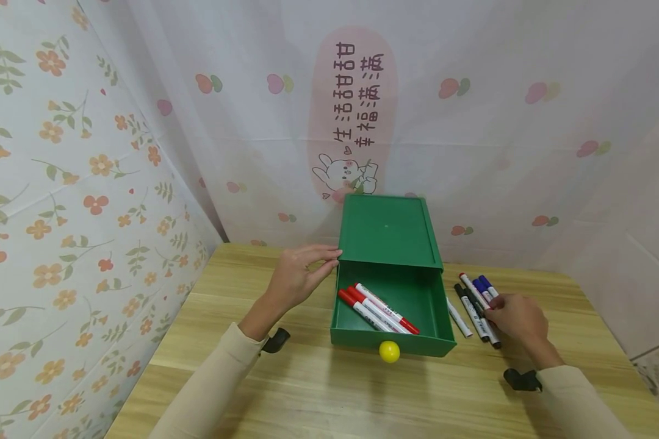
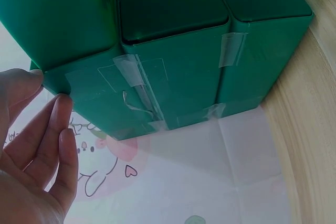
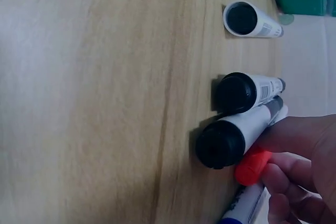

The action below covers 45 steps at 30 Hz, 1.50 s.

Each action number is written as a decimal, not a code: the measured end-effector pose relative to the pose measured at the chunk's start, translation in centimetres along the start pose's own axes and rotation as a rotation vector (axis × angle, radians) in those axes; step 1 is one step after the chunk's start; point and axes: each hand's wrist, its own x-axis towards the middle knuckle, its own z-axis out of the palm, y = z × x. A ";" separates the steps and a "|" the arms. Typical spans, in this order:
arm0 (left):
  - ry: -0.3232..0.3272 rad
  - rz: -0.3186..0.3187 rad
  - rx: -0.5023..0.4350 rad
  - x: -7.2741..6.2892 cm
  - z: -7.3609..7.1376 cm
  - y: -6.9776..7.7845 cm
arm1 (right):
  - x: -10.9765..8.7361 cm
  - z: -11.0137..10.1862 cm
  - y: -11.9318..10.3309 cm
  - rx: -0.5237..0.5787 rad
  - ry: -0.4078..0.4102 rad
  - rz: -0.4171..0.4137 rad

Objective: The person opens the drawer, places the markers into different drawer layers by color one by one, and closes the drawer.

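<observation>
A green drawer cabinet (image 1: 387, 228) stands on the table with its top drawer pulled out. Three red-capped markers (image 1: 378, 306) lie in that drawer, and a yellow ball knob (image 1: 389, 352) is on its front. My left hand (image 1: 298, 275) holds the cabinet's upper left corner edge between thumb and fingertip. On the right, my right hand (image 1: 518, 317) pinches a red-capped marker (image 3: 253, 165) among the loose markers. Black-capped markers (image 3: 223, 144) lie beside its thumb. Blue-capped markers (image 1: 480, 285) are close to the fingers, partly covered by the hand.
A white marker (image 1: 460, 319) lies between the drawer and the loose pile. Clear tape (image 2: 231, 51) joins the cabinet's stacked units along the side. Behind the wooden table (image 1: 285, 390) hangs a printed curtain (image 1: 252, 122); another flowered curtain (image 1: 60, 244) is at left.
</observation>
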 end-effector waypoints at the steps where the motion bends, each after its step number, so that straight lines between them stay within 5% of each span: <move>1: -0.001 -0.001 0.000 0.0 0.0 0.0 | 0.0 0.1 0.0 -0.003 0.002 0.000; 37: 0.013 0.013 0.012 0.0 0.1 0.0 | -1.0 0.3 -1.1 -0.001 0.110 0.063; 45: 0.007 0.008 0.017 0.0 0.1 0.0 | -1.3 0.6 -1.2 -0.001 0.162 0.016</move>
